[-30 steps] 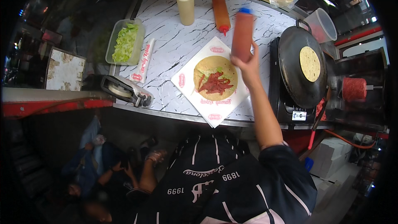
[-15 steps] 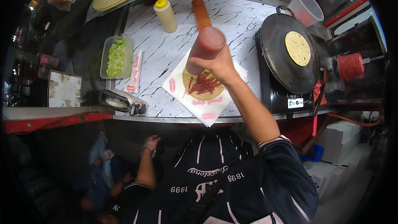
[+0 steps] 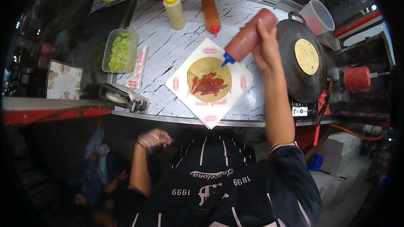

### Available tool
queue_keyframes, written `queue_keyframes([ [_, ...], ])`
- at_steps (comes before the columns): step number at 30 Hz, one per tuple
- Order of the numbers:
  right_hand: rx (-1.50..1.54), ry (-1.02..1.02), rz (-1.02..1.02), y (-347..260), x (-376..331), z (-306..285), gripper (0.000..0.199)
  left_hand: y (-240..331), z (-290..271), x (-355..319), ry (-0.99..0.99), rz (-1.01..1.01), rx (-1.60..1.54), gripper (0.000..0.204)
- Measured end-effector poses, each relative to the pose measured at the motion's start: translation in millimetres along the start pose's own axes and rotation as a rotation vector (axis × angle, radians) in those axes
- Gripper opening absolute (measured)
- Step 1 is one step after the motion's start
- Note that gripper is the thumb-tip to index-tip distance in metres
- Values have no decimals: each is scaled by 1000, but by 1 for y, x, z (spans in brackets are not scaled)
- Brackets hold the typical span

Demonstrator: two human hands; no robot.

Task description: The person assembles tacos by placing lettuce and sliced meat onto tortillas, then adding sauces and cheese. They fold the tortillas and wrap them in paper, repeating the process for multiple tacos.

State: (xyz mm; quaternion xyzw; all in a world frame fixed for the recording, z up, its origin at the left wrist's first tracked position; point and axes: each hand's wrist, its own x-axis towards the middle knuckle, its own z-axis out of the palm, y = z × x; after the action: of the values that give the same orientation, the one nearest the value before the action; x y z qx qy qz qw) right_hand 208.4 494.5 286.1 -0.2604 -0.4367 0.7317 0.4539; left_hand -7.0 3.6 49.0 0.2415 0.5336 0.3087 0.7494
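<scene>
My right hand [image 3: 266, 47] grips a squeeze bottle of red-brown sauce [image 3: 249, 38], tilted with its blue nozzle pointing down and left. The tip hangs near the upper right edge of a tortilla [image 3: 219, 66]. Reddish strips of meat [image 3: 209, 85] lie on the tortilla over some shredded lettuce. Beneath it is white printed wrapping paper [image 3: 240, 75], set like a diamond on the counter. My left hand [image 3: 154, 138], in a clear plastic glove, hovers below the counter's front edge with fingers curled and no object visible in them.
A yellow-capped bottle [image 3: 174, 13] stands at the back, beside a lying orange sauce bottle [image 3: 210, 14]. To the left are a lettuce tub [image 3: 132, 52] and a tape dispenser [image 3: 122, 98]. A tortilla [image 3: 306, 56] sits on the black griddle [image 3: 290, 38] at right. Another person [image 3: 94, 159] is lower left.
My right hand has swung right and away from over the meat, with the bottle now slanting nozzle-down to the left. My left hand has come up slightly toward the counter.
</scene>
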Motion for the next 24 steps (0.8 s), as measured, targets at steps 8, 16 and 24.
queue_keyframes([
  [8,789,298,411,121,131,-44,64,212,79,72,940,381,1076,25],
  [16,732,275,332,131,159,-71,62,213,74,72,1070,574,1127,11],
  [24,-1120,99,-499,155,99,24,65,272,101,91,969,728,1250,18],
])
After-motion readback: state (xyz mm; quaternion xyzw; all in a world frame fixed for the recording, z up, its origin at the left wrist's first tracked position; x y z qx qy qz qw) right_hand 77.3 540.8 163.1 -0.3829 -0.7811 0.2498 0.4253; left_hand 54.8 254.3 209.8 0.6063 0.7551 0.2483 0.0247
